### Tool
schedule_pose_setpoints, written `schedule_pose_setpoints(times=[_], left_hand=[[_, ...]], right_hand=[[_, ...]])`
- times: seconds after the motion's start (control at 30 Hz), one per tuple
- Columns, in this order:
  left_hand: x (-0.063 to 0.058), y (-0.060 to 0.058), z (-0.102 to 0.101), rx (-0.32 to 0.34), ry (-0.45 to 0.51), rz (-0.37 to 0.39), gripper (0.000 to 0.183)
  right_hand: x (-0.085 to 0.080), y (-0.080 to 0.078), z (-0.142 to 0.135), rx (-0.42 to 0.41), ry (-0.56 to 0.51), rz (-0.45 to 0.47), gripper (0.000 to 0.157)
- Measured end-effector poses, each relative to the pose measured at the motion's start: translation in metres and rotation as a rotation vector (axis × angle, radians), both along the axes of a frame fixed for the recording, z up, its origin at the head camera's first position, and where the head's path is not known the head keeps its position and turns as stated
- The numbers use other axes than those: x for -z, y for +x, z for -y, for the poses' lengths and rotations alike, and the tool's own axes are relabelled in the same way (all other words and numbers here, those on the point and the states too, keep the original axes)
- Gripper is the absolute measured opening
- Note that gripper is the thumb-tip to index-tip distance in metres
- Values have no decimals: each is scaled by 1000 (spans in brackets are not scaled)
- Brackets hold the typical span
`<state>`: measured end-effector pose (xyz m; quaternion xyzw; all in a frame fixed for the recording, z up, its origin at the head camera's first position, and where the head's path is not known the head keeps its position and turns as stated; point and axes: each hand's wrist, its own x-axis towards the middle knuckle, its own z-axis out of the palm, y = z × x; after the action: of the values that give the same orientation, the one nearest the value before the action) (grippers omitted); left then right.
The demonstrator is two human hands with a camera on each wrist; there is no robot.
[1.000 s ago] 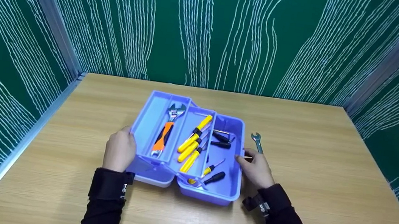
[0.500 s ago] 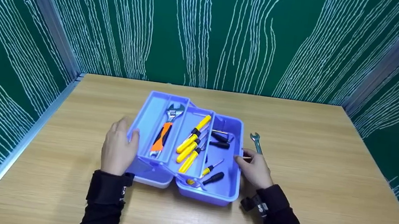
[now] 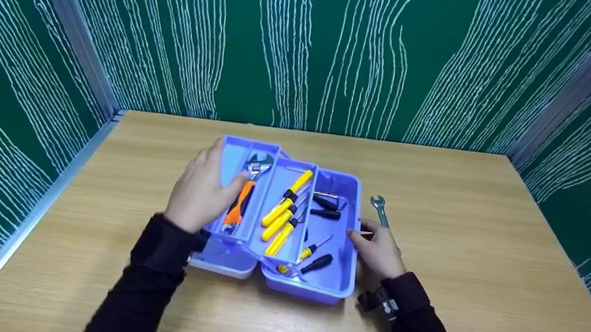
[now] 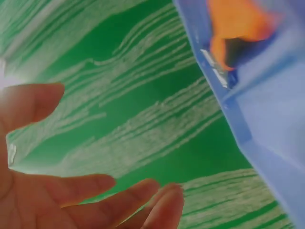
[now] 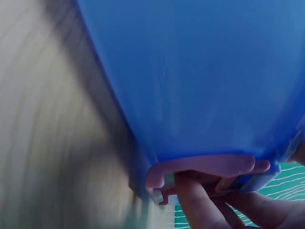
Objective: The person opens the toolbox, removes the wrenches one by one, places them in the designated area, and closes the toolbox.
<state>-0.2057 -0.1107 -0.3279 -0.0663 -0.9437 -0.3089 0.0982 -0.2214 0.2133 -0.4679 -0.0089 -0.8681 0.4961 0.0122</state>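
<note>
A purple-blue toolbox (image 3: 308, 293) stands unfolded, its two trays spread to the left of the deep bottom bin. My left hand (image 3: 203, 193) hovers over the left tray with fingers extended, its thumb near the orange-handled adjustable wrench (image 3: 241, 202) lying there. In the left wrist view that hand (image 4: 81, 195) is spread, holding nothing, apart from the tray wall (image 4: 228, 114). My right hand (image 3: 381, 254) grips the bin's right side, thumb at the rim. In the right wrist view its fingers (image 5: 198, 202) curl at a pinkish latch-like piece (image 5: 209, 165).
Yellow-handled screwdrivers (image 3: 277, 225) fill the middle tray. Black-handled tools (image 3: 317, 264) and a yellow-handled one lie in the bin. An open-end wrench (image 3: 380, 207) rests on the wooden table (image 3: 486, 268) beyond my right hand. Green walls (image 3: 456, 50) with white lines enclose the table.
My left hand has let go of the left tray's outer edge, opened, and moved up and right over that tray. The right hand and the toolbox stay nearly in place.
</note>
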Motion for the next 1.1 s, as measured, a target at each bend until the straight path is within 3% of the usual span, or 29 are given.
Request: schedule_pose_setpoints(times=[0.27, 0.43, 0.53, 0.83, 1.0, 1.1], left_hand=[[-18, -22, -20, 86, -196, 224, 76], [-13, -31, -31, 118, -307, 326, 46], [-8, -32, -34, 143, -386, 335, 27], [2, -33, -40, 179, -552, 260, 26], [8, -37, -44, 200, -628, 216, 13], [9, -41, -46, 190, -665, 242, 15]], right_hand=[[-4, 0, -2, -1, 9, 3, 42], [-2, 0, -1, 14, -4, -1, 40], [-1, 0, 1, 3, -31, 6, 41], [1, 1, 1, 3, -39, 22, 42], [0, 2, 1, 2, -16, 20, 42], [-1, 2, 1, 1, -22, 25, 42]])
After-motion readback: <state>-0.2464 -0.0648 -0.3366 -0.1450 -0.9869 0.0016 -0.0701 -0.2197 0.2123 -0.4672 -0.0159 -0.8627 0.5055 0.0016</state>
